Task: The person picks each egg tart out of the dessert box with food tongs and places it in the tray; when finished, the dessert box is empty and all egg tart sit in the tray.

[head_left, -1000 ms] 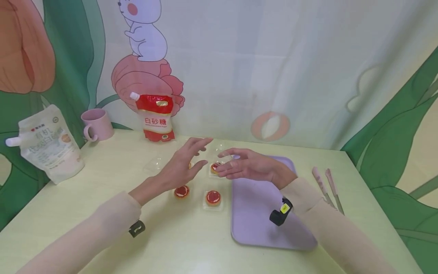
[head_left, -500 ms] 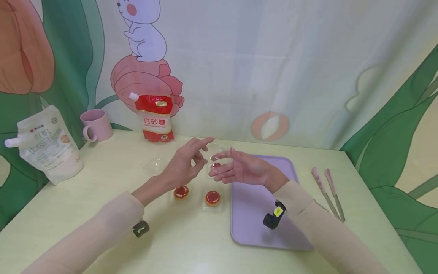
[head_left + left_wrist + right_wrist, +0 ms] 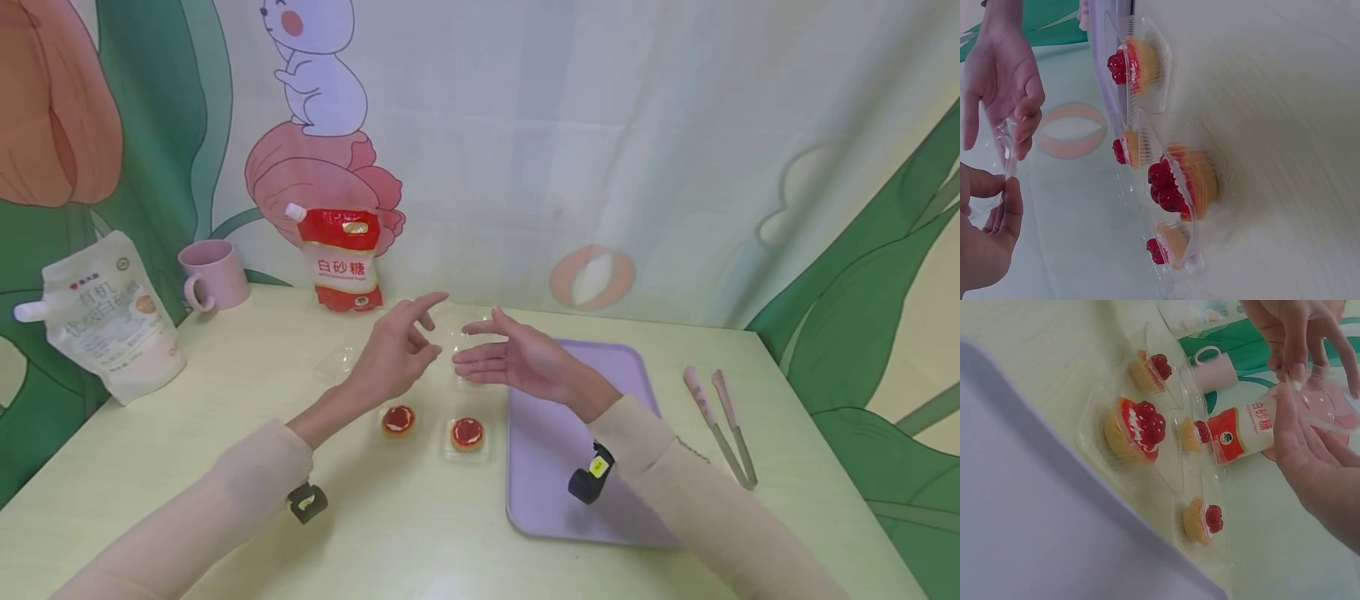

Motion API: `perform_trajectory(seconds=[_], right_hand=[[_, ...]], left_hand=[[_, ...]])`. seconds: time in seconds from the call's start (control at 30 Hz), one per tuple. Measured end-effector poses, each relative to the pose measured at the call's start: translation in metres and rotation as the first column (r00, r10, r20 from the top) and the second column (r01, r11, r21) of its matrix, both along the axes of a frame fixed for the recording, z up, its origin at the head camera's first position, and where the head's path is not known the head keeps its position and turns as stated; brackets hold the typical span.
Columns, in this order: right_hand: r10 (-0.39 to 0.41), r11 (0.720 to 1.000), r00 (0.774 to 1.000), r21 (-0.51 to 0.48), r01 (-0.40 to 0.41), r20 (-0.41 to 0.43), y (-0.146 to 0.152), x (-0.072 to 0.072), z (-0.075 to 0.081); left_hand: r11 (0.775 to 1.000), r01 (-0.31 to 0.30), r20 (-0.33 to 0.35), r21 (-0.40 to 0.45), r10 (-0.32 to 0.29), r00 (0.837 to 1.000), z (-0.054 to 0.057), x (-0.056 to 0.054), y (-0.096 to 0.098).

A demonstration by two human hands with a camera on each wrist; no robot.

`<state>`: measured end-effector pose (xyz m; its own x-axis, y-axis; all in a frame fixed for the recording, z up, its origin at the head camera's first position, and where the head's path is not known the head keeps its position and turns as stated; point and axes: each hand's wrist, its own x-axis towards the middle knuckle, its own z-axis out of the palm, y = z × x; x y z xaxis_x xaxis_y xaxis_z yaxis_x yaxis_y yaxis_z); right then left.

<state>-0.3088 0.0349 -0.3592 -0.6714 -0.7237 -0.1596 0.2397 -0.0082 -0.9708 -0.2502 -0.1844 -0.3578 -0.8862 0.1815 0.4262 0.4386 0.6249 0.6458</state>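
In the head view my left hand and right hand face each other above the tarts. Between them is a thin, curved piece of clear plastic, best seen in the wrist views. Thumb and finger of the left hand pinch its edge. The fingers of the right hand, fairly straight, touch the other end, its thumb standing apart. Below are several red-topped tarts, each in a clear plastic box; two show in front, and the rear ones lie mostly behind my hands in the head view.
A lilac tray lies under the right forearm, with two pink-handled knives to its right. A red and white sugar bag, a pink mug and a white spouted pouch stand at the back left before a printed curtain.
My right hand has moved left, off the tray's edge and closer to the left hand. The left fingers have drawn in toward the thumb, and that hand has shifted slightly left.
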Motion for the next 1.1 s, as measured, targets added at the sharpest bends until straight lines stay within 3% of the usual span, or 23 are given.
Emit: perform_trajectory(seconds=[0.13,0.23,0.33,0.53,0.63,0.83,0.9,1.1], right_hand=[[-0.085,0.994,0.991,0.053,0.091,-0.107,-0.008,0.002,-0.001],[-0.124,0.982,0.963,0.110,0.154,-0.240,-0.017,0.004,-0.002],[-0.104,0.970,0.932,0.173,0.172,-0.346,-0.028,0.007,0.000],[-0.022,0.954,0.882,0.254,0.160,-0.471,-0.054,0.009,0.004],[-0.011,0.950,0.864,0.264,0.166,-0.504,-0.068,0.009,0.004],[0.008,0.946,0.874,0.288,0.152,-0.486,-0.094,0.008,0.003],[0.051,0.923,0.860,0.353,0.153,-0.507,-0.102,0.009,0.003],[0.265,0.819,0.785,0.560,0.124,-0.560,-0.129,0.013,0.003]], left_hand=[[0.999,-0.046,0.105,0.009,0.044,0.993,0.002,0.000,-0.005],[0.997,-0.071,0.173,0.005,0.069,0.983,0.005,0.000,-0.012],[0.996,-0.091,0.239,0.000,0.088,0.967,0.007,-0.001,-0.021],[0.993,-0.118,0.339,-0.011,0.114,0.934,0.013,-0.002,-0.043],[0.991,-0.133,0.375,0.003,0.122,0.919,0.016,0.000,-0.054],[0.990,-0.140,0.444,0.013,0.120,0.888,0.020,0.005,-0.080],[0.991,-0.132,0.477,0.002,0.115,0.872,0.020,0.007,-0.091],[0.999,-0.052,0.585,-0.005,0.045,0.810,0.014,0.016,-0.124]])
